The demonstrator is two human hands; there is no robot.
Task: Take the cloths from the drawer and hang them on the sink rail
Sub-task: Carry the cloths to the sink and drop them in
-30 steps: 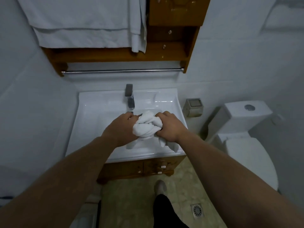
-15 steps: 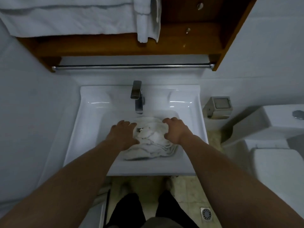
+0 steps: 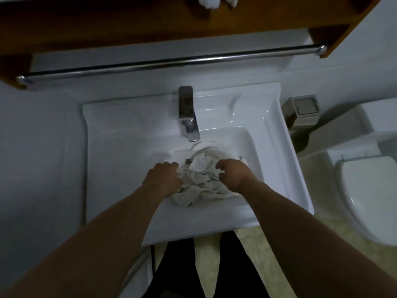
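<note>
A crumpled pile of white cloths [image 3: 202, 181] lies in the basin of the white sink [image 3: 103, 151], just below the faucet. My left hand [image 3: 163, 179] presses into the pile's left side with its fingers dug into the fabric. On the right side, my right hand [image 3: 234, 177] has its fingers curled and pinches a fold. The chrome rail [image 3: 171, 61] runs bare across the wall above the sink, under a wooden shelf. The drawer is out of view.
A chrome faucet [image 3: 188, 112] stands at the back of the basin, over the cloths. The wooden shelf [image 3: 150, 22] overhangs the rail, with white towel ends [image 3: 210, 2] at the top edge. A wall box [image 3: 303, 110] and a toilet [image 3: 369, 190] sit to the right.
The bunched cloths went from being held above the sink's front edge down into the basin. I moved closer and now look more steeply down. Both hands stay on the pile.
</note>
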